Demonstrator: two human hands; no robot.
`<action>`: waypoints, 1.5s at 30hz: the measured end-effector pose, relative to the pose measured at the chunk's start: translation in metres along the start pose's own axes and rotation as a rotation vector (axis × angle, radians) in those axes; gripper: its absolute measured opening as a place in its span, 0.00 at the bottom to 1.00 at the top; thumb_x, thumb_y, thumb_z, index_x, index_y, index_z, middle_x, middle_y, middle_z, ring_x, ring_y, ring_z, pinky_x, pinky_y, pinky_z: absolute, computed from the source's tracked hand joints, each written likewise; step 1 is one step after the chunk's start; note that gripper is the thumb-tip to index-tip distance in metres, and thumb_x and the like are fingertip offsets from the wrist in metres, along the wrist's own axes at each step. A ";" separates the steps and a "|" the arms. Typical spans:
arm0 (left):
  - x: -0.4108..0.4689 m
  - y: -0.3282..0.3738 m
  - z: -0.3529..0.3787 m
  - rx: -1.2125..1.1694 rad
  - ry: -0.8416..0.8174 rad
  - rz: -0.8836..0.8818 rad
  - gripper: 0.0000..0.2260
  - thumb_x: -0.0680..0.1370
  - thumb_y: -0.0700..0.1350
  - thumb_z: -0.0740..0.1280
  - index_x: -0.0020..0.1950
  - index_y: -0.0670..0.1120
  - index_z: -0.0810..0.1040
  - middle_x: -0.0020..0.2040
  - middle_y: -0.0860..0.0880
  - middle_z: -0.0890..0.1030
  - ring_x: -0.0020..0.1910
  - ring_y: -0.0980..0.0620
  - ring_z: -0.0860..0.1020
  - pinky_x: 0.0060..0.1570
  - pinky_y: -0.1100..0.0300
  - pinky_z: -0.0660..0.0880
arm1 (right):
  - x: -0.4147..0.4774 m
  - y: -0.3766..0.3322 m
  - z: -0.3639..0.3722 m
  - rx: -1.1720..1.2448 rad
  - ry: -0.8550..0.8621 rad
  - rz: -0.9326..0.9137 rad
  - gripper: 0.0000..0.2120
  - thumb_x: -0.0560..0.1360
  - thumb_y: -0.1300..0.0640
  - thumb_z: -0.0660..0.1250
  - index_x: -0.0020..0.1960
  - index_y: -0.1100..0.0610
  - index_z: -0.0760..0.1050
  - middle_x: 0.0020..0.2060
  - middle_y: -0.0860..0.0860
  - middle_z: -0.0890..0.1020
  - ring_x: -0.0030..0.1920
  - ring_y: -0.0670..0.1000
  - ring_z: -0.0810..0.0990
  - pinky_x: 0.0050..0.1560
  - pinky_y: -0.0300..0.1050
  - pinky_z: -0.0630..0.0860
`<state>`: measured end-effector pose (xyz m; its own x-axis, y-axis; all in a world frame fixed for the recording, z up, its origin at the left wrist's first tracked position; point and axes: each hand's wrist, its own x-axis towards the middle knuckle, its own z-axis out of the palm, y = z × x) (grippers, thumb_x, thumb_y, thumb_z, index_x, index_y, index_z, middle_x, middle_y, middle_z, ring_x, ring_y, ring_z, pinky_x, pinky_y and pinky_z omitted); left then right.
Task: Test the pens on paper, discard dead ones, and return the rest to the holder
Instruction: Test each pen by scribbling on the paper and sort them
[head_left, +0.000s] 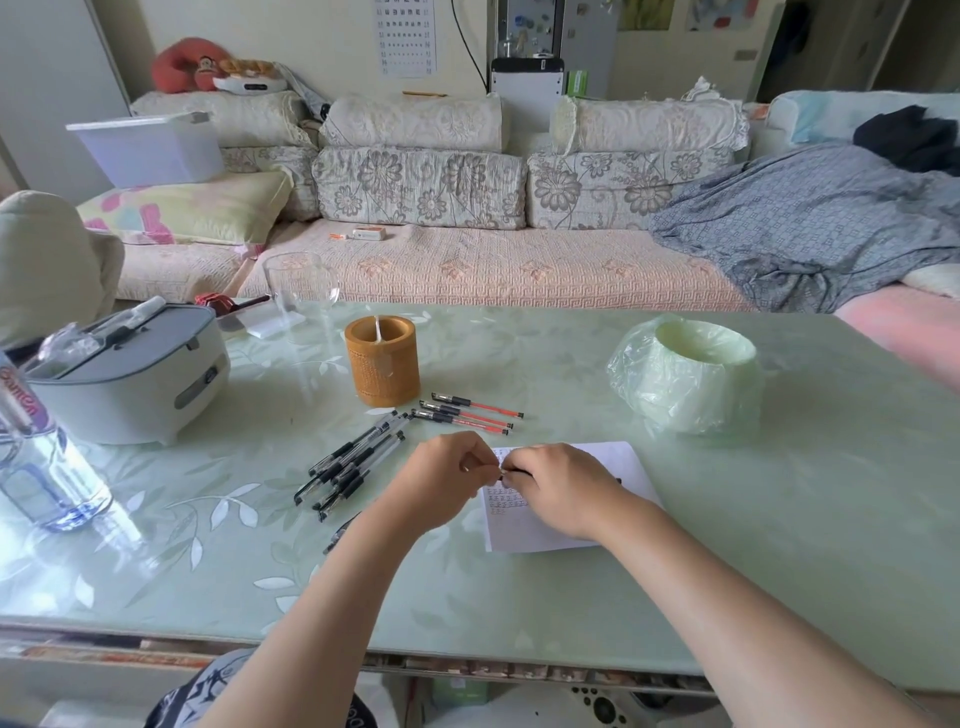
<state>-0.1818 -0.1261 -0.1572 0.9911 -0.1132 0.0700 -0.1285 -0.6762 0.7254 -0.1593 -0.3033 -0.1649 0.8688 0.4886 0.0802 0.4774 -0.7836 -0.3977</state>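
Note:
My left hand and my right hand meet over a white sheet of paper covered with scribbles. The right hand grips a dark pen, mostly hidden in the fist, and the left hand pinches its tip end or cap. Left of the hands lies a heap of several black pens. Three red pens lie side by side behind the hands. A brown round pen holder stands beyond them, with one pale stick inside. One more dark pen peeks out under my left forearm.
A small bin lined with a green plastic bag stands at the right. A grey appliance, a clear water bottle and a glass jug occupy the left. A sofa runs behind the glass-topped table.

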 end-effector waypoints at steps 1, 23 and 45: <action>0.000 0.000 0.000 -0.006 0.001 0.007 0.04 0.74 0.41 0.70 0.42 0.50 0.79 0.32 0.59 0.80 0.33 0.59 0.77 0.33 0.69 0.68 | -0.001 -0.001 -0.001 -0.023 0.017 0.001 0.11 0.80 0.47 0.58 0.46 0.50 0.76 0.41 0.51 0.80 0.43 0.55 0.76 0.40 0.48 0.71; 0.016 -0.026 -0.002 0.432 -0.018 -0.022 0.05 0.74 0.45 0.67 0.47 0.54 0.78 0.48 0.56 0.81 0.48 0.53 0.78 0.47 0.55 0.78 | 0.005 0.007 0.003 0.907 0.063 0.250 0.27 0.73 0.78 0.48 0.54 0.58 0.80 0.41 0.53 0.78 0.36 0.51 0.75 0.34 0.37 0.73; 0.035 -0.029 0.010 0.408 -0.134 0.048 0.23 0.69 0.59 0.74 0.59 0.51 0.75 0.53 0.51 0.75 0.54 0.51 0.71 0.53 0.57 0.72 | 0.000 0.021 0.025 0.792 0.031 0.207 0.10 0.71 0.70 0.66 0.35 0.59 0.73 0.26 0.54 0.78 0.23 0.51 0.72 0.26 0.40 0.70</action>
<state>-0.1441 -0.1178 -0.1827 0.9739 -0.2266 -0.0123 -0.2039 -0.8973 0.3916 -0.1523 -0.3102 -0.1962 0.9379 0.3439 -0.0452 0.0825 -0.3478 -0.9339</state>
